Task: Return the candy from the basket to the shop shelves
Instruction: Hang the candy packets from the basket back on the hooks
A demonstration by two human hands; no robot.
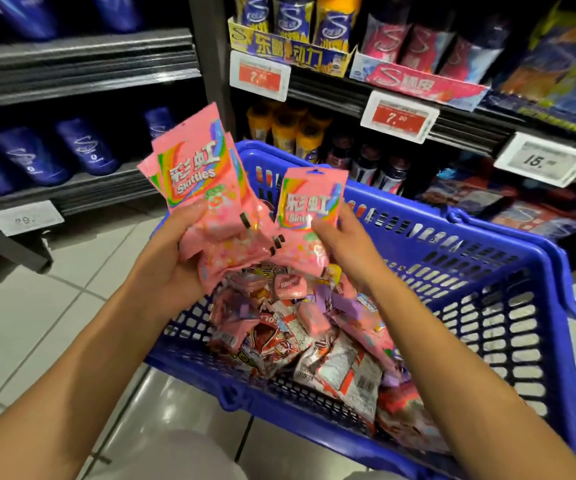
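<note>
The left hand (pixel 172 271) grips a fan of pink Skittles bags (pixel 193 168) while the right hand (pixel 342 247) pinches another bag (pixel 309 199) above the basket (pixel 487 271); best stack it squarely onto the fan before reaching for the shelves (pixel 452 123)

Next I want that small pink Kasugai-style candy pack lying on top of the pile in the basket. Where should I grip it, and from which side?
Take the small pink pack from straight above, pinching its two long edges. It lies flat on top of the pile in the blue basket, face up, with loose wrappers crowding its sides. Both hands are full: the left hand and right hand hold pink Skittles bags.
</note>
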